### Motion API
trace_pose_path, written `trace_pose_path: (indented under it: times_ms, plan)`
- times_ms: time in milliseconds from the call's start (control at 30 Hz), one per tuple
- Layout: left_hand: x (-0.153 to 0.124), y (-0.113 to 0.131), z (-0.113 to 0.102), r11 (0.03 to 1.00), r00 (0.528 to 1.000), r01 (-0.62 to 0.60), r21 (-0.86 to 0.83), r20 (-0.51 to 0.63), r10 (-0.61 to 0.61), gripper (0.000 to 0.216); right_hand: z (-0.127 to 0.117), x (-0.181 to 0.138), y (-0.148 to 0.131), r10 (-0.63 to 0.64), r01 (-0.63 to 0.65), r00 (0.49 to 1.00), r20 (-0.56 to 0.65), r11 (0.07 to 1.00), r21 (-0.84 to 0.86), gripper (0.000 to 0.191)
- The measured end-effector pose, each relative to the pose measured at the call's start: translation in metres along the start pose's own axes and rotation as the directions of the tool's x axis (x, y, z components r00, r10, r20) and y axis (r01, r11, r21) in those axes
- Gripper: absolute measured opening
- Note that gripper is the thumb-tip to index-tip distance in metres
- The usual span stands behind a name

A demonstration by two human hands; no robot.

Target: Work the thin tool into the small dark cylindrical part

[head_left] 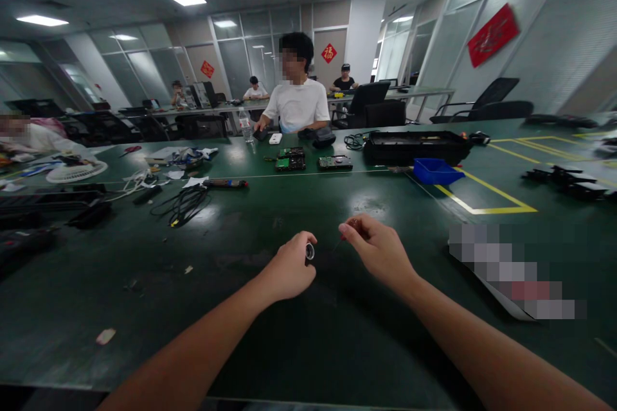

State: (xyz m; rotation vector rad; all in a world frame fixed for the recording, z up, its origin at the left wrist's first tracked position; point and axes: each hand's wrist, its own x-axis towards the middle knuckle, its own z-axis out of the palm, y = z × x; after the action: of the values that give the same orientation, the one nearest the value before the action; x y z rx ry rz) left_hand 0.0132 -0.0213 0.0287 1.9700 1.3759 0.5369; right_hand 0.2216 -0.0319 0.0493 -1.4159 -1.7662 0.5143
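Note:
Over the dark green table (pixel 270 347), my left hand (pixel 290 271) is closed round a small dark cylinder with a silvery ring at its end (pixel 309 251). That round end faces right, while the rest is hidden in the fingers. A short gap separates it from my right hand (pixel 384 250), whose thumb and fingers pinch a small reddish piece (pixel 342 236). A thin, wire-like strand hangs from this piece toward the left hand. Its exact kind is too small to make out.
Ahead lie circuit boards (pixel 290 160), a drive-like metal unit (pixel 335 162), a long black tray (pixel 417 146) and a blue scoop (pixel 436 171). A corded tool (pixel 226 183) is at left, a blurred pale packet (pixel 511 276) at right. A person (pixel 299 103) sits across the table.

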Motion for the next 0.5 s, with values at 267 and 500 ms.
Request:
trace_pose_path:
  times_ms: [267, 500]
  plan:
    - [0.012, -0.029, -0.002, 0.980, 0.976, -0.194, 0.034, -0.098, 0.196, 0.029, 0.003, -0.001, 0.005, -0.009, 0.019, 0.999, -0.044, 0.975, 0.222, 0.027]
    - [0.013, -0.025, -0.002, 0.979, 0.973, -0.184, -0.085, -0.157, 0.169, 0.035, 0.005, -0.001, 0.010, 0.017, -0.006, 1.000, -0.021, 0.900, 0.436, 0.026]
